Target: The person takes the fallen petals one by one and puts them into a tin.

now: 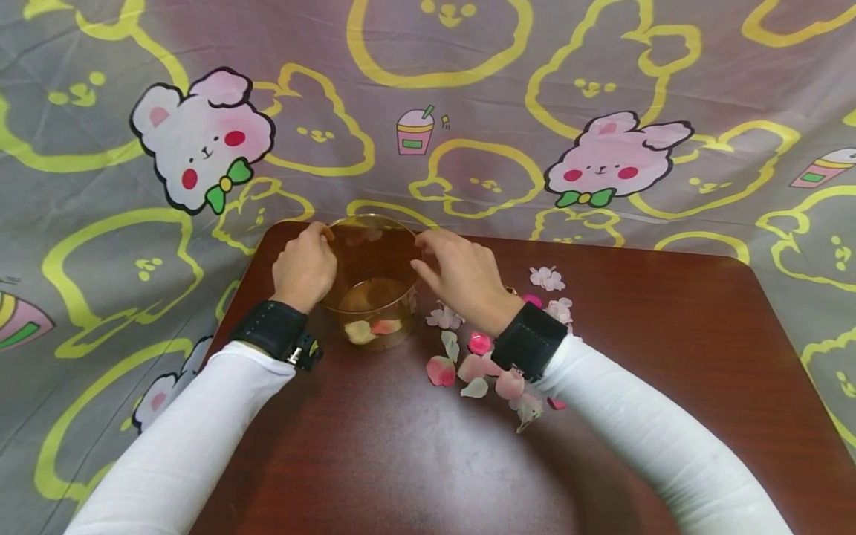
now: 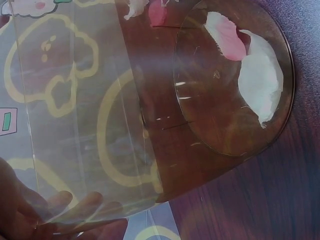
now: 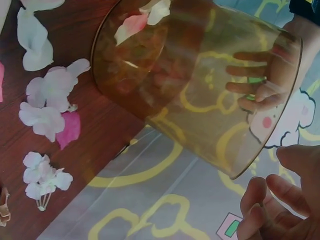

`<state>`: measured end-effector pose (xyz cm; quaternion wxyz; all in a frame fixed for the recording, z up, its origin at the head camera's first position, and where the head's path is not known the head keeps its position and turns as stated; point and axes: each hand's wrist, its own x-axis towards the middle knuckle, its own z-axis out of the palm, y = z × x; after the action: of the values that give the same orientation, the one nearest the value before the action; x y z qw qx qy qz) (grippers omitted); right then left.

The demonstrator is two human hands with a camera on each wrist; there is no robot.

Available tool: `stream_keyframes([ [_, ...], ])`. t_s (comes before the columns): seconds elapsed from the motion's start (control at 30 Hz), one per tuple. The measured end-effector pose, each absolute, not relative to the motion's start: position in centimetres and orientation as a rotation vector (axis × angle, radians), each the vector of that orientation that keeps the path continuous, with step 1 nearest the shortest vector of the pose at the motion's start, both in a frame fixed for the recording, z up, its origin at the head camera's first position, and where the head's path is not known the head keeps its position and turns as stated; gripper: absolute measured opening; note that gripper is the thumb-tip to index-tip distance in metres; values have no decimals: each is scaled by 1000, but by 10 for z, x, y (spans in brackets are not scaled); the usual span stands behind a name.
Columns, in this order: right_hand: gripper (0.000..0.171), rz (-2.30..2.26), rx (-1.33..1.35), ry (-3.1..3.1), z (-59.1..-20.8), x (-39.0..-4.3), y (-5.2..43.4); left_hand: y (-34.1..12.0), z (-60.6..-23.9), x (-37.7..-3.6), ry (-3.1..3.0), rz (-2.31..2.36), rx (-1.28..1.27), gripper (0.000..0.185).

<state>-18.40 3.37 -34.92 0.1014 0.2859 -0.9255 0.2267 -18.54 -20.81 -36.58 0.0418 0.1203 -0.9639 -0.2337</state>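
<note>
A transparent amber bucket (image 1: 377,260) stands at the far left of the wooden table, with a cream petal (image 2: 262,80) and a pink petal (image 2: 230,40) at its bottom. At its left rim, my left hand (image 1: 304,267) grips the wall; its fingers show through the plastic in the right wrist view. My right hand (image 1: 461,275) is by the opposite side of the rim, fingers loosely bent with nothing between them. In the right wrist view, the right fingertips (image 3: 287,157) are just outside the rim.
Several loose petals (image 1: 441,370) in pink, white and magenta lie right of the bucket, partly under my right forearm. A pale flower cluster (image 1: 547,279) sits further back. A printed cloth (image 1: 481,111) hangs behind the table (image 1: 669,357) and along its left side.
</note>
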Motion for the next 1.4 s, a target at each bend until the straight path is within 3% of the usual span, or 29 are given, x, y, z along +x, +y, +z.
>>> stream_keyframes([
  [1.4,32,580,669,-2956,-383,-206,85,-207,-365,-187,-2941,-732,383,37],
])
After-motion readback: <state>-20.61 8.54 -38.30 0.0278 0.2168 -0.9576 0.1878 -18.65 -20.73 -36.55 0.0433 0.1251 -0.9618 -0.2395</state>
